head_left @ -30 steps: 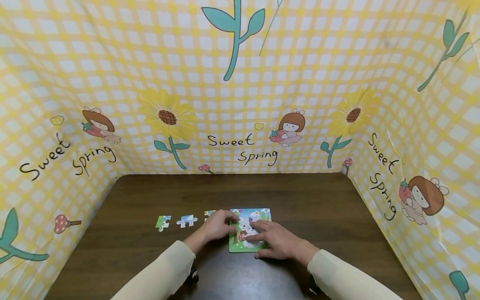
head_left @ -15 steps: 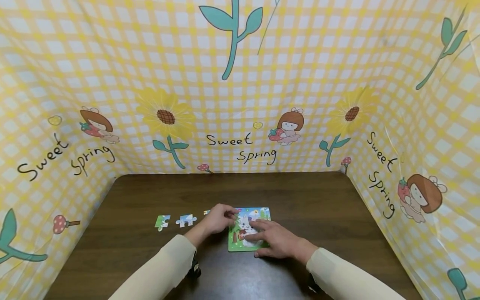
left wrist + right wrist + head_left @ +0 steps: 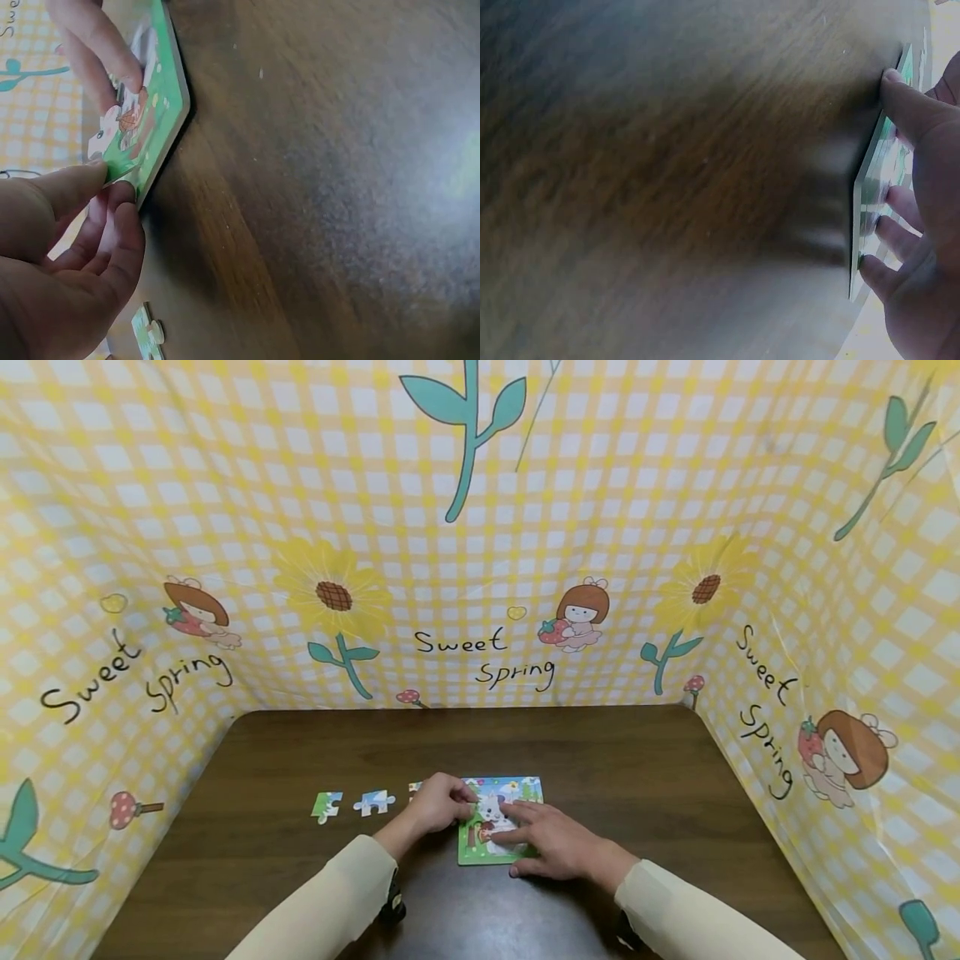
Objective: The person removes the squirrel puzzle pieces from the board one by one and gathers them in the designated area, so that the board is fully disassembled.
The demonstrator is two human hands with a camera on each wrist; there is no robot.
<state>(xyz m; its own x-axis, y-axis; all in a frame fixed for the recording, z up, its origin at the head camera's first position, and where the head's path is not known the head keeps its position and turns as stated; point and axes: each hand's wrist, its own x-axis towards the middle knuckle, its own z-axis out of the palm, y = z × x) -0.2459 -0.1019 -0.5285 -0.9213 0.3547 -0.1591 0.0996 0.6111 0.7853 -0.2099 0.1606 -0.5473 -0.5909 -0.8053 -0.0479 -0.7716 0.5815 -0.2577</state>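
Near the middle of the table lies a square jigsaw puzzle [image 3: 480,858] with a green border and a white animal picture. My left hand [image 3: 437,803] is at its left edge. In the left wrist view, thumb and fingers pinch a green and white puzzle piece [image 3: 120,161], tilted up close over the puzzle. My right hand [image 3: 562,841] rests on the puzzle's right side with fingers spread and extended across the picture. The right wrist view shows the right thumb [image 3: 900,94] at the near edge and the other fingertips on the surface.
Left of the puzzle, a green and white puzzle piece [image 3: 327,806] and a blue and white puzzle piece [image 3: 374,802] lie on the brown table [image 3: 337,743]. Another puzzle piece [image 3: 415,788] is partly hidden behind my left hand. A yellow checked cloth [image 3: 480,552] walls the table in.
The left hand's fingers have shifted slightly at the puzzle's left edge, rising a little and then lowering. The right hand stays on the puzzle, and the loose pieces have not moved.
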